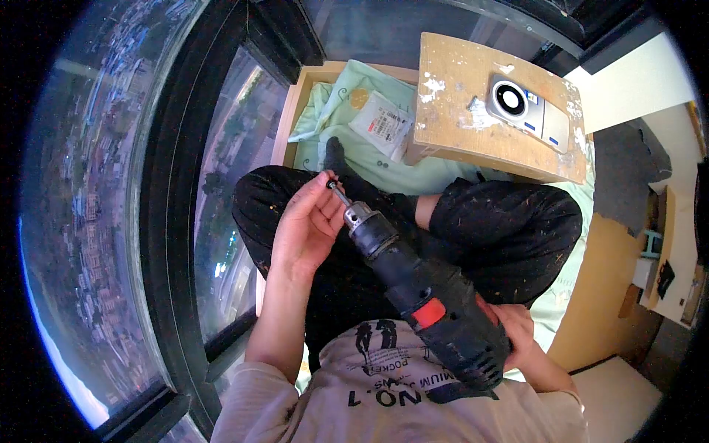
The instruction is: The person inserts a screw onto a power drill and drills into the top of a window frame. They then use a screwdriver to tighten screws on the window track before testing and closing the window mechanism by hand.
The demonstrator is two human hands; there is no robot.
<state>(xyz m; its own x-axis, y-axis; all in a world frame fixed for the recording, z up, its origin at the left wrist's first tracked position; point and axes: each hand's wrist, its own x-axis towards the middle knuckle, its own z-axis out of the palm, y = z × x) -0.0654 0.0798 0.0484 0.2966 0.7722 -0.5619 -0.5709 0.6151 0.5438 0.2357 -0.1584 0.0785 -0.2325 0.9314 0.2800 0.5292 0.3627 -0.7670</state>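
A black power drill (425,295) with a red patch on its side lies slantwise across my lap, its metal chuck (358,215) pointing up and left. A thin bit (340,193) sticks out of the chuck. My left hand (304,225) pinches the bit's far end between thumb and fingers, where a small dark round piece shows; its exact kind is too small to make out. My right hand (515,328) is wrapped round the drill at its rear, on the far right side. The handle and most of those fingers are hidden behind the drill body.
Ahead stands a paint-spotted wooden stool (458,81) bearing a white and silver phone-like object (535,114) and a small metal piece (476,105). A printed plastic packet (382,125) lies on green cloth (369,81). A black-framed window (173,184) is close on the left.
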